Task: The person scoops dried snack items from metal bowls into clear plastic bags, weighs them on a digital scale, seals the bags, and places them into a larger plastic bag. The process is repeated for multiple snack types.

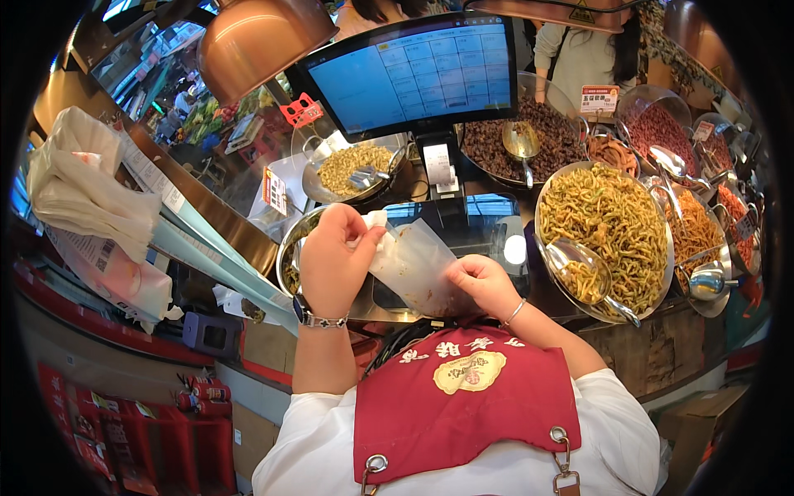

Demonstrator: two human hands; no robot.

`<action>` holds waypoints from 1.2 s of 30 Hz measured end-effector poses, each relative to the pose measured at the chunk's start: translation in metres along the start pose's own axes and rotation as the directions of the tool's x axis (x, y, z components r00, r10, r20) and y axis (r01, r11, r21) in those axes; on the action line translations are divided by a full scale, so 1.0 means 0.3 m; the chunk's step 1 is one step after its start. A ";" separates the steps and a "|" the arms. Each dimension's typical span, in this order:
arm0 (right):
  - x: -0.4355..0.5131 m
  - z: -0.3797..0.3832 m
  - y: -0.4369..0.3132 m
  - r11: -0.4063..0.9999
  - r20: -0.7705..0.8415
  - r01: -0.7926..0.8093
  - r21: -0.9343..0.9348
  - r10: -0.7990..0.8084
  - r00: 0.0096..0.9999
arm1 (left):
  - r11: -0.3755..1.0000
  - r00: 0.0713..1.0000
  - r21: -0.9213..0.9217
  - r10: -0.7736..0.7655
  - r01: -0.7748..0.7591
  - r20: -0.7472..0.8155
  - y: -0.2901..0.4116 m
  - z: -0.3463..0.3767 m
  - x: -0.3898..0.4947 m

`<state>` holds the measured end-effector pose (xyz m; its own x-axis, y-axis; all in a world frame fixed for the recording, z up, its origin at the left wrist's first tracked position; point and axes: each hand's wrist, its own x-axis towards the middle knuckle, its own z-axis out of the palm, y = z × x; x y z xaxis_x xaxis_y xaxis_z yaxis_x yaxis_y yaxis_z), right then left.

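Between my hands is a translucent plastic sheet or bag (417, 266) with brown stains; which of the two it is, I cannot tell. My left hand (343, 251) pinches a crumpled white tissue or cloth (377, 221) at its upper left corner. On the right edge, the thumb and fingers of my right hand (481, 279) grip the plastic. Beneath lies the dark glossy platform (502, 226) of a scale with a lit touchscreen (422, 74). A metal bowl (286, 248) stands partly hidden behind my left hand.
On the right, a large bowl of yellow-green pickled strips (602, 235) holds a metal scoop (577, 270). Behind are a bowl of dark brown food (527, 139) and a pan of pale chopped food (350, 167). White plastic bags (93, 180) hang at left. A copper lamp (263, 46) hangs overhead.
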<state>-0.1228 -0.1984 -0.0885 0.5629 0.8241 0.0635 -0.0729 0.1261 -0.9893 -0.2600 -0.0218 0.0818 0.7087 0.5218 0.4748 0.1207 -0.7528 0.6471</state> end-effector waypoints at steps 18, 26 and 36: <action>0.009 -0.003 0.021 0.996 0.020 0.068 0.051 -0.069 0.997 | 0.978 0.977 0.038 0.201 -0.204 0.069 -0.009 -0.064 -0.053; 0.009 -0.002 0.036 0.998 0.002 0.063 0.027 -0.063 0.998 | 0.957 0.901 0.061 0.243 -0.283 0.358 0.039 -0.079 -0.113; 0.022 -0.005 0.081 0.996 0.002 0.076 0.052 -0.076 0.997 | 0.853 0.821 0.122 0.436 -0.508 0.369 0.050 -0.064 -0.118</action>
<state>-0.1196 -0.1906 -0.1122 0.5652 0.8131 0.1392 -0.0728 0.2173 -0.9734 -0.2967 -0.0438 0.0861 0.8909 -0.0480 0.4516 -0.1723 -0.9558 0.2382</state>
